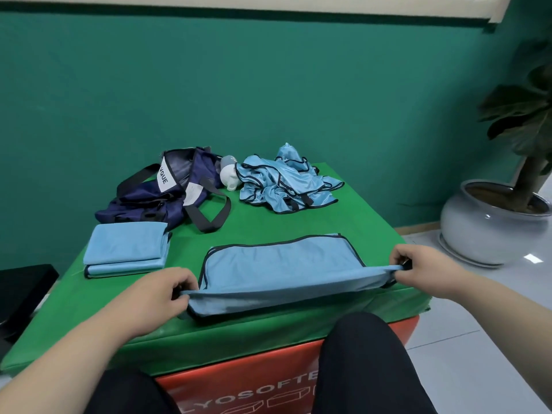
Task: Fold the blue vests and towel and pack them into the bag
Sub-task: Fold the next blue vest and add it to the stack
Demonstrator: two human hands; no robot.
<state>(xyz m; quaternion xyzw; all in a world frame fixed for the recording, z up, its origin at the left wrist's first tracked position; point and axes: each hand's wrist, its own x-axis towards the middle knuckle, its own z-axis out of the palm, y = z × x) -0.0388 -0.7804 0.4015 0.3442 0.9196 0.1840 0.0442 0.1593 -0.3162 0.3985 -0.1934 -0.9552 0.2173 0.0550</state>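
Left hand (167, 289): closed in a pinch, thumb and curled fingers gripping the near-left end of a matte light blue cloth with dark piped edging (283, 264). Right hand (418, 267): likewise closed in a pinch on the near-right end of the same cloth, with a small black piece showing at the fingertips. The near edge of the cloth is lifted and drawn taut between the two hands. Its far part lies flat on the green padded mat (298, 222), and a lower layer sits under the raised edge at the front of the mat. Whether this piece is a vest or the towel cannot be told from this view. Just beyond the left hand, apart from the held cloth, rests a folded light blue cloth stack (128, 249), squared and flat, dark trim visible at its corners. Behind that stack, touching its far right corner, lies a navy fabric bag (167, 192), slumped, mouth open, black straps spread on the mat and a white label showing. To the bag's right sits a small white rounded object (230, 179), and next to it an unfolded heap of shiny light blue vests with dark piping (283, 183). The mat covers an orange-red block (239, 380) with pale lettering. Dark trousers (364, 369) appear at the bottom. A plant in a grey glazed pot (490, 231) stands on the floor to the right, before a teal wall (239, 85).
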